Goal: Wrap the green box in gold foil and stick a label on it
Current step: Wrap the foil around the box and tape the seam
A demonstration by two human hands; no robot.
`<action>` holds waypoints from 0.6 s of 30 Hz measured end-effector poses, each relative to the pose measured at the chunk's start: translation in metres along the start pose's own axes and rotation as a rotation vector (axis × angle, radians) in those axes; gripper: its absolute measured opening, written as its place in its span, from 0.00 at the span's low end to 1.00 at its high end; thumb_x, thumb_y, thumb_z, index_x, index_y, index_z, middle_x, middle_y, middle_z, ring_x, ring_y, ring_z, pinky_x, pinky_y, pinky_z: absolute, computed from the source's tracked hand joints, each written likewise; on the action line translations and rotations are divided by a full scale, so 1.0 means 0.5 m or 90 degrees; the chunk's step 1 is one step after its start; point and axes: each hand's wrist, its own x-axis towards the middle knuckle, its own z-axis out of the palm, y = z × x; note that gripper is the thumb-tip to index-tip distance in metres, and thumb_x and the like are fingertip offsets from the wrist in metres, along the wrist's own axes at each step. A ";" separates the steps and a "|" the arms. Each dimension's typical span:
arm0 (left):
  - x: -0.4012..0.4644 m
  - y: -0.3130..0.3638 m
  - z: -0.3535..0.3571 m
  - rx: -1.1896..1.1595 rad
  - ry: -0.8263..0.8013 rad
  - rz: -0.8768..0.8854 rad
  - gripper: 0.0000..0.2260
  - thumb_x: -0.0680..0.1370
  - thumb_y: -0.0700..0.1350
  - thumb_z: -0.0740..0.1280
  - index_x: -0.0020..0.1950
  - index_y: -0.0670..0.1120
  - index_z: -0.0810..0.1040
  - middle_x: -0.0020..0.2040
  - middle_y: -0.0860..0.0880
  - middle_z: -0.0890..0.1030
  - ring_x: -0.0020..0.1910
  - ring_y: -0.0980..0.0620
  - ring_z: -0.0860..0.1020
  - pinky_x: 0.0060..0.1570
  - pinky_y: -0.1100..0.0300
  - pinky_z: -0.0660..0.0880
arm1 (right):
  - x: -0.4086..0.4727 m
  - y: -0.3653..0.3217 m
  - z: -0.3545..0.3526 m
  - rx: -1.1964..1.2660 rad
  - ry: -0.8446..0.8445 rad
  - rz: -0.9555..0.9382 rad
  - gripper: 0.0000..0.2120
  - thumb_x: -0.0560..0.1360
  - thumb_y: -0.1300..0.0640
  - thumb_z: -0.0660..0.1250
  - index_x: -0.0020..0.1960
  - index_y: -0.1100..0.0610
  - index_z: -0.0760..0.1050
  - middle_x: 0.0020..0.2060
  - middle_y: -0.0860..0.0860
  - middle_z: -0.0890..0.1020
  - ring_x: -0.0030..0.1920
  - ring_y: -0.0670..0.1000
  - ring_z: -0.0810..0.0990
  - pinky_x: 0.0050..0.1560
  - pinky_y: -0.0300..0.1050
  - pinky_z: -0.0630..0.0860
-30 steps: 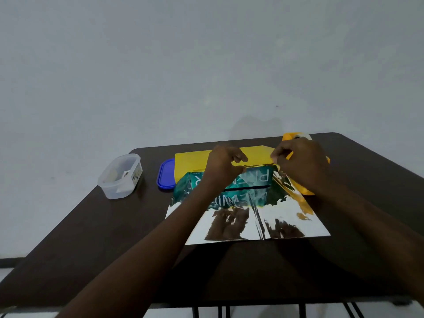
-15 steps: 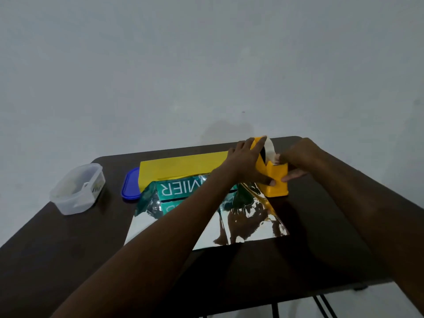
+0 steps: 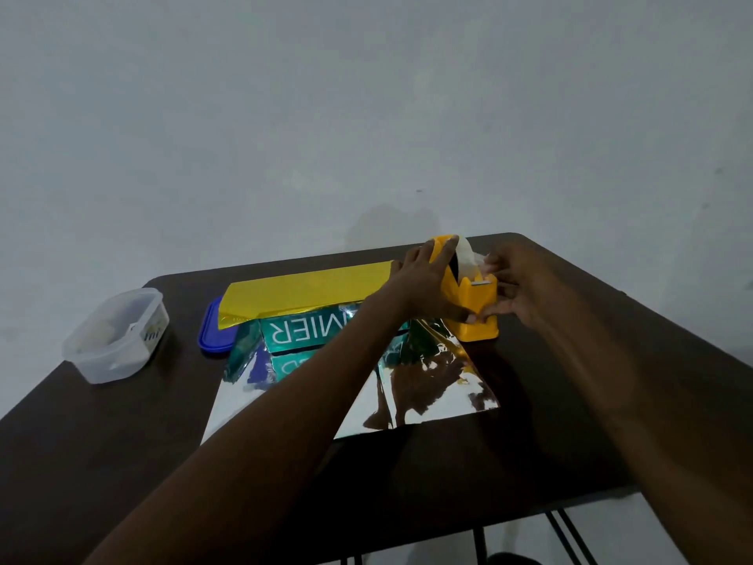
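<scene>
Both hands have left the foil [image 3: 309, 289] for the dispenser [image 3: 474, 307]: left hand [image 3: 423, 287] clamps its body, right hand [image 3: 515, 285] pinches at the tape [image 3: 466, 254]. Box [image 3: 309, 330] lies on the table, part-covered. Steady the base, pull tape straight, tear downward across the blade.

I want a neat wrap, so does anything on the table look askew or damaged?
The gold foil is creased near its right edge, beside the green box. Nothing else stands out; both hands are at the yellow tape dispenser.
</scene>
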 end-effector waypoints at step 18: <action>0.006 -0.004 0.005 0.005 0.013 -0.002 0.57 0.64 0.69 0.73 0.80 0.54 0.39 0.80 0.42 0.46 0.78 0.38 0.46 0.72 0.35 0.50 | -0.016 0.137 -0.013 -0.063 0.129 -0.094 0.06 0.77 0.53 0.69 0.45 0.56 0.79 0.46 0.55 0.83 0.47 0.53 0.79 0.53 0.51 0.78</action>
